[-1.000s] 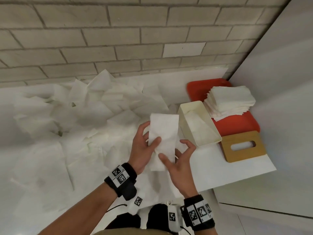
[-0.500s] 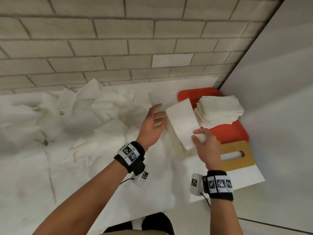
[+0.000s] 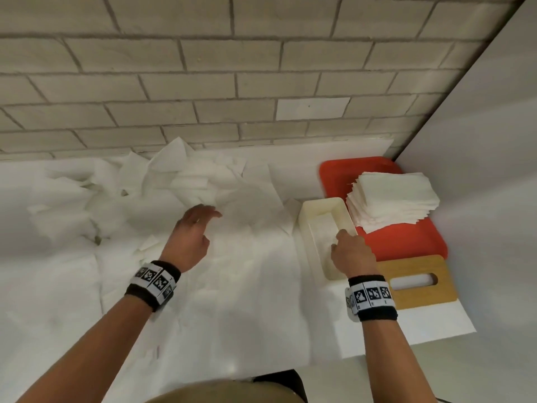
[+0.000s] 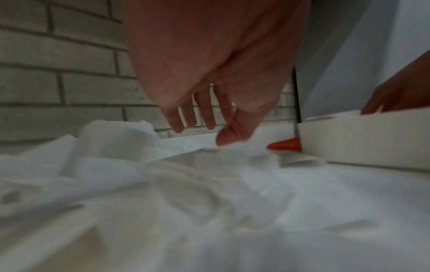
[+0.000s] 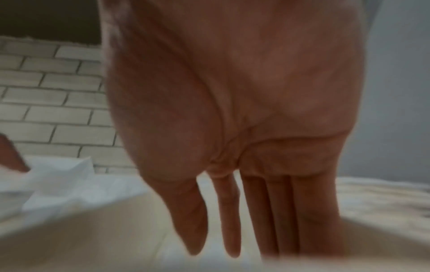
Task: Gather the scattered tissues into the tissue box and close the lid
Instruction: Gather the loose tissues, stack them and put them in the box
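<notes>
A tissue was being pressed into the box (image 3: 325, 216) by the flat-fingered right hand (image 3: 351, 251); the left hand (image 3: 191, 237), spread and empty, hovered over the tissues (image 3: 203, 184). Next, a pinch would be needed.

no readable text anywhere; the wristbands (image 3: 153, 282) carry only black-and-white marker patterns.

Left hand (image 3: 191, 237) out forward, palm down, fingers (image 4: 204, 110) loosely spread and slightly bent, gripping nothing. Right hand (image 3: 351, 251) reaching forward and down, fingers (image 5: 279, 211) straight, close together, thumb apart beside them, nothing pinched. Both forearms bare, banded at the wrists.
</notes>
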